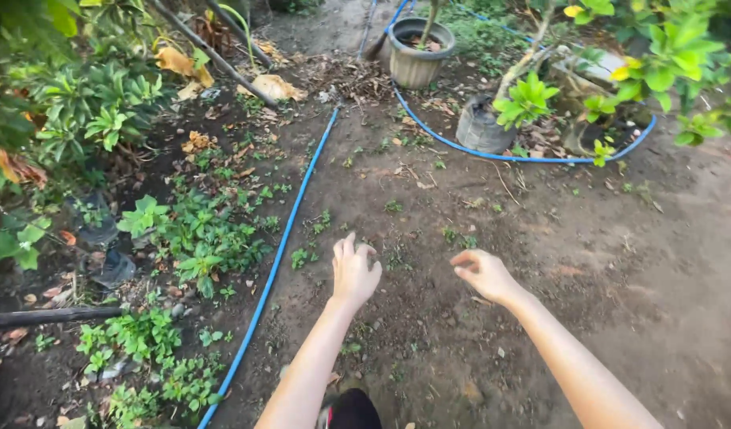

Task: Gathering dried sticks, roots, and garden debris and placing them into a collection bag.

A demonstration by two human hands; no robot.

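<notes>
Both bare arms reach forward and down over the dirt ground (pixel 588 262), elbows low, wrists slightly raised. The left hand (pixel 354 272) hangs palm down with its fingers curled loosely inward and the knuckles up; it holds nothing that I can see. The right hand (pixel 483 272) is turned with its fingers drawn together toward the thumb, as in a pinch, but whether anything sits between the fingertips is too small to tell. Under and between the two hands lie small green weeds (pixel 458 236) scattered on the bare soil, the nearest things to either hand, low sprouts with no clear long axis. Left of the left arm a blue hose (pixel 280 253) runs straight, its long axis going from the bottom edge up and away toward the top middle; a second stretch of blue hose (pixel 493 152) curves around the potted plants farther off. A grey round pot (pixel 418 56) stands upright at the top, and a dark pot with a leafy plant (pixel 483 125) leans near it. A patch of leafy ground cover (pixel 203 238) fills the far side of the straight hose, with dry leaves (pixel 197 143) beyond. Nothing stands between the hands and the soil below them.
</notes>
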